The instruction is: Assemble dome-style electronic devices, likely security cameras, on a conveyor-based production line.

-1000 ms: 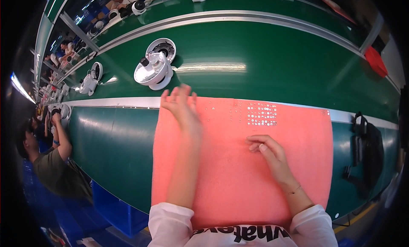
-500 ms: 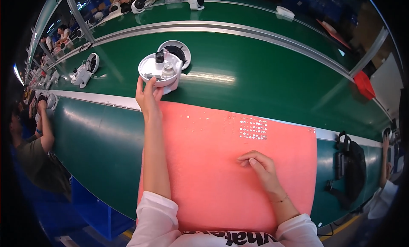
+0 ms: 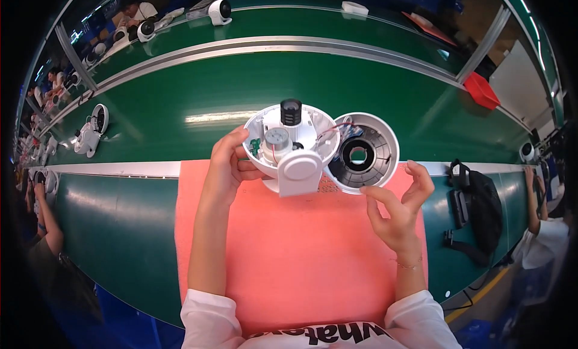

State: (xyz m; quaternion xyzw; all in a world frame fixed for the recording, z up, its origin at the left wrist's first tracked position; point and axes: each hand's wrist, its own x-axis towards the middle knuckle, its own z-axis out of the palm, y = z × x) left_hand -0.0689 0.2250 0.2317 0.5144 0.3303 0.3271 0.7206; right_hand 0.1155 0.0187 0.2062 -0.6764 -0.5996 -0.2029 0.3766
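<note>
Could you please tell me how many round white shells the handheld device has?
2 visible: the bowl-shaped shell held by the left hand, and the black-lined shell beside the right hand.

There gleams the long, glossy green worktop [image 3: 421, 114], pale light [image 3: 221, 117] streaking it; behind it, a silver metal rail [image 3: 289, 44]; in front, rightward, a yellow floor stripe [image 3: 481, 290].

Both forearms reach up from the lower edge, well apart. The left forearm [image 3: 208, 253] stands nearly upright, leaning slightly rightward; the left grip [image 3: 230, 159] is closed, its digits bent inward to the right. The right forearm [image 3: 410, 281] rises near upright too, while the right grip [image 3: 399, 215], lower, fans loosely, one digit curving upward, another pointing leftward.
</note>
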